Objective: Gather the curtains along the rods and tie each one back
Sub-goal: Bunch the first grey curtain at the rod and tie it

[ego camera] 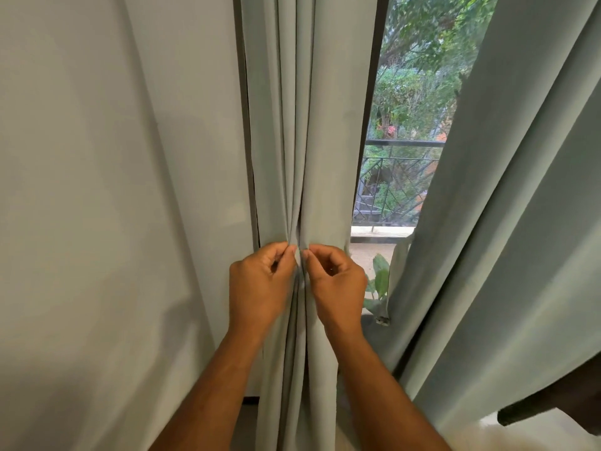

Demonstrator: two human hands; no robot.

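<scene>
A pale grey-green curtain (305, 125) hangs gathered into narrow vertical folds at the left edge of the window. My left hand (260, 284) pinches a fold of it at mid height. My right hand (335, 281) pinches the neighbouring fold, almost touching the left hand. A second curtain (507, 222) of the same cloth hangs slanted on the right, with a tie-back end (382, 320) dangling at its inner edge. No rod is in view.
A plain light wall (113, 190) fills the left. Between the curtains the window (400, 141) shows trees and a dark balcony railing. A leafy plant (379, 278) stands by the sill. Something dark (553, 405) lies over a white surface at the lower right.
</scene>
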